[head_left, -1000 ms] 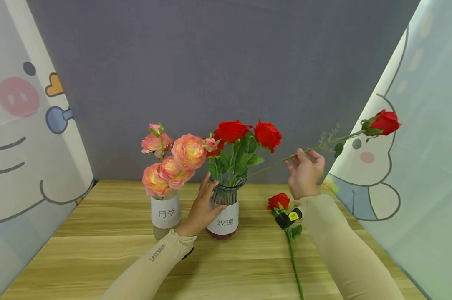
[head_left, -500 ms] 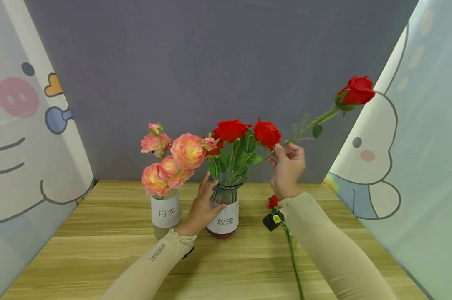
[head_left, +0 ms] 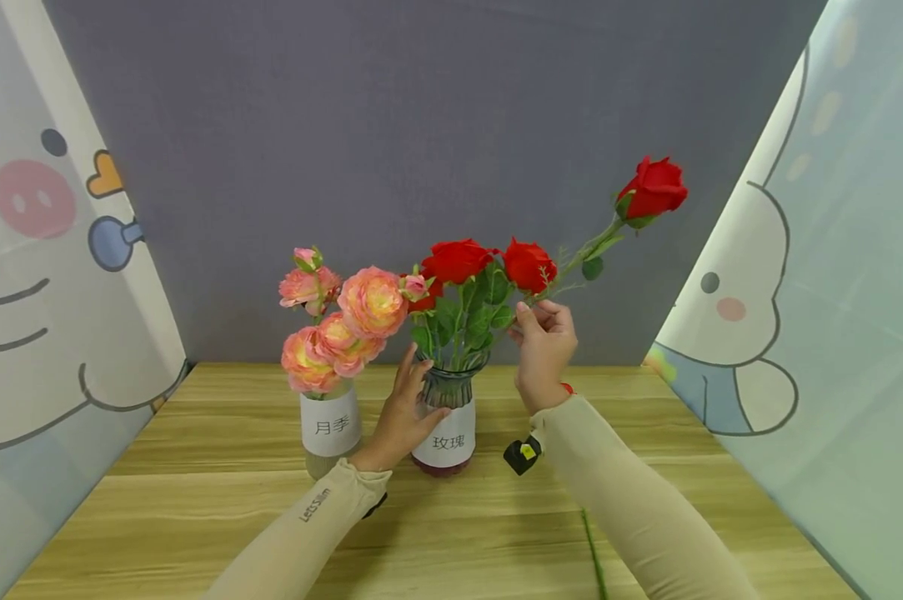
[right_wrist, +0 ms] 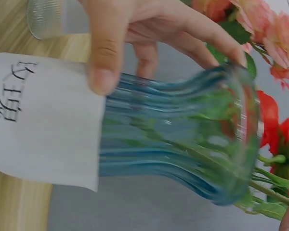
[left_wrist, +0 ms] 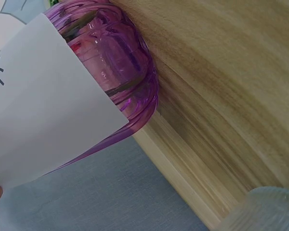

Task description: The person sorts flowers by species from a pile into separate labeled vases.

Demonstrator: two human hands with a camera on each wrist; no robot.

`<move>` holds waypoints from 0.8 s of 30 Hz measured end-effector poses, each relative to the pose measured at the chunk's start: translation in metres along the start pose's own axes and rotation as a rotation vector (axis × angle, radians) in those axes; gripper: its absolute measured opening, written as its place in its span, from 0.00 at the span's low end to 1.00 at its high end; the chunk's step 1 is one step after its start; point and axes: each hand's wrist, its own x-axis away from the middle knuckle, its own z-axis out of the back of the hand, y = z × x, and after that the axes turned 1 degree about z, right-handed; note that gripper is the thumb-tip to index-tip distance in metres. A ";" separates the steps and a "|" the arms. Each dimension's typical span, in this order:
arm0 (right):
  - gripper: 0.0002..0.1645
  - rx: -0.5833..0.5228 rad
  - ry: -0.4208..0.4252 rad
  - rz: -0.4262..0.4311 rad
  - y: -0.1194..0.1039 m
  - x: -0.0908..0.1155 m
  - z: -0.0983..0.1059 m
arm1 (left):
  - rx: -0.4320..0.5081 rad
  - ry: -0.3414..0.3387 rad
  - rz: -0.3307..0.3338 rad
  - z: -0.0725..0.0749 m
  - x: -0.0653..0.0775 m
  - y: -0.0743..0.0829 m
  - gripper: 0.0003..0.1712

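My left hand (head_left: 406,417) holds a ribbed glass vase (head_left: 451,389) from its left side. In the right wrist view its thumb (right_wrist: 106,62) presses near the paper label (right_wrist: 48,120) while a fingertip touches the rim. Several red roses (head_left: 457,262) stand in this blue-to-purple vase. My right hand (head_left: 547,354), right of the mouth, pinches the stem of a long-stemmed red rose (head_left: 654,190); its bloom leans up to the right. That stem's lower end slants into the vase. The vase's purple base (left_wrist: 111,57) fills part of the left wrist view.
Left of my left hand stands another ribbed vase (head_left: 322,467) with a white label and pink-yellow flowers (head_left: 374,302). Another rose lies on the wooden table (head_left: 218,533), its green stem (head_left: 592,554) showing, its bloom mostly hidden by my right arm. A grey backdrop (head_left: 451,125) stands behind.
My right hand has moved left toward the vase with the rose, whose bloom swung left and upward. The rose on the table became mostly covered by my arm. My left hand stays on the vase.
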 end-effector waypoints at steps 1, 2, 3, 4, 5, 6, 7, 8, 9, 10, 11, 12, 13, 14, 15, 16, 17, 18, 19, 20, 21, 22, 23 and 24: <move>0.09 0.000 -0.007 0.004 0.003 0.002 0.000 | -0.001 -0.001 0.002 0.000 0.000 0.000 0.50; 0.09 -0.001 -0.013 0.007 0.006 0.004 0.000 | -0.003 -0.002 0.004 0.000 0.000 0.000 0.50; 0.10 0.002 -0.022 0.012 0.009 0.006 0.000 | -0.004 -0.003 0.005 0.000 -0.001 0.000 0.49; 0.10 0.008 -0.037 0.014 0.012 0.008 0.000 | -0.004 -0.004 0.006 0.000 -0.001 0.000 0.49; 0.09 0.017 -0.055 0.013 0.015 0.009 0.001 | -0.004 -0.004 0.006 0.000 -0.001 0.000 0.48; 0.09 0.025 -0.072 0.008 0.018 0.011 0.001 | -0.002 -0.005 0.006 0.000 -0.001 0.000 0.48; 0.08 0.040 -0.092 0.002 0.021 0.012 0.001 | 0.000 -0.005 0.007 0.000 -0.001 0.000 0.48; 0.07 0.052 -0.113 -0.007 0.023 0.013 0.002 | 0.003 -0.006 0.009 0.000 -0.001 0.000 0.48; 0.07 0.066 -0.134 -0.014 0.024 0.014 0.002 | 0.007 -0.007 0.011 0.000 -0.001 0.000 0.48; 0.06 0.080 -0.156 -0.020 0.026 0.015 0.002 | 0.010 -0.007 0.014 0.001 -0.001 0.000 0.48; 0.07 0.091 -0.173 -0.026 0.028 0.016 0.003 | 0.015 -0.009 0.019 0.001 -0.001 0.000 0.48; 0.07 0.099 -0.187 -0.028 0.029 0.017 0.003 | 0.020 -0.013 0.022 0.001 0.000 0.001 0.48; 0.08 0.112 -0.198 -0.025 0.030 0.017 0.004 | 0.021 -0.018 0.026 0.001 0.000 0.000 0.48; 0.09 0.124 -0.207 -0.019 0.030 0.017 0.005 | 0.023 -0.023 0.028 0.001 0.000 0.000 0.48; 0.10 0.140 -0.216 -0.007 0.031 0.017 0.005 | 0.025 -0.027 0.028 0.001 0.000 0.000 0.48; 0.11 0.162 -0.222 0.011 0.031 0.018 0.006 | 0.024 -0.031 0.026 0.001 0.000 0.000 0.49; 0.11 0.187 -0.228 0.034 0.032 0.018 0.006 | 0.023 -0.034 0.024 0.001 0.001 0.000 0.49; 0.11 0.216 -0.236 0.064 0.032 0.018 0.007 | 0.018 -0.033 0.018 0.001 0.001 0.000 0.49; 0.12 0.240 -0.244 0.092 0.032 0.018 0.007 | 0.014 -0.031 0.014 0.001 0.001 0.000 0.49; 0.12 0.258 -0.251 0.120 0.032 0.019 0.007 | 0.012 -0.026 0.008 0.001 0.000 -0.001 0.50; 0.12 0.278 -0.257 0.148 0.032 0.019 0.007 | 0.007 -0.023 0.004 0.001 0.000 0.000 0.49; 0.12 0.296 -0.263 0.170 0.032 0.019 0.007 | 0.006 -0.020 0.003 0.001 -0.001 0.000 0.50; 0.12 0.305 -0.271 0.187 0.033 0.020 0.007 | 0.004 -0.017 0.002 0.001 -0.001 0.000 0.49; 0.12 0.312 -0.279 0.198 0.032 0.020 0.006 | 0.003 -0.013 -0.002 0.002 -0.002 0.000 0.49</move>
